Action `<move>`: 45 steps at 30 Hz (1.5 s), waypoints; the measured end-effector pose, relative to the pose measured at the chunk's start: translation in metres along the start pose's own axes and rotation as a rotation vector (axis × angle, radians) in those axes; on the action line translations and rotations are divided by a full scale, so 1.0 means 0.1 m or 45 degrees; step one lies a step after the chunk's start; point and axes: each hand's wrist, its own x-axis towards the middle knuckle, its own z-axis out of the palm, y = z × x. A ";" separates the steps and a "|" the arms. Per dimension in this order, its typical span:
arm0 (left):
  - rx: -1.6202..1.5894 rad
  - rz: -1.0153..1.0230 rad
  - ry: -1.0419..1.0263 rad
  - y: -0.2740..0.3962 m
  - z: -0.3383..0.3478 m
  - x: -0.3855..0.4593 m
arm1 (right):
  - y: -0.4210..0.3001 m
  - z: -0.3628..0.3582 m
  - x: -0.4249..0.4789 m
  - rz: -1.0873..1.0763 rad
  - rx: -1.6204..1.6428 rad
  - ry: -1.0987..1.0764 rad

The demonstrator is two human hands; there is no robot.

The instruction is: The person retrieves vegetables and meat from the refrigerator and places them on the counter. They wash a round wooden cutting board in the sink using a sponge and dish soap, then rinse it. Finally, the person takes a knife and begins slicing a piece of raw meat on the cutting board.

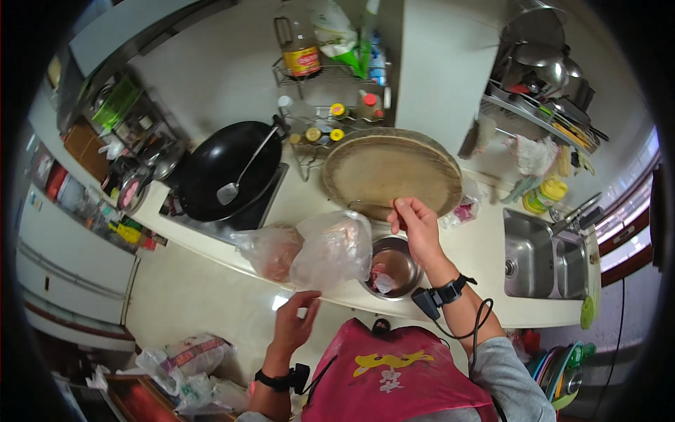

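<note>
My left hand is at the counter's front edge, fingers loosely curled and nothing visible in them. Its fingertips are just below a clear plastic bag with pale, reddish contents; I cannot tell if they touch it. A second plastic bag with reddish contents leans beside it. My right hand is raised over the near rim of a round wooden chopping board, thumb and fingers close together. A dark, blade-like object lies by its fingertips. Below is a steel bowl holding a pinkish piece.
A black wok with a metal spatula sits on the stove at left. Bottles fill a wire rack behind. At right are a double steel sink and a yellow-lidded tub. Bags lie on the floor.
</note>
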 end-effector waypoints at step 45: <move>0.009 -0.627 -0.108 -2.46 -2.47 -0.26 | 1.95 1.31 0.95 0.062 -0.533 0.668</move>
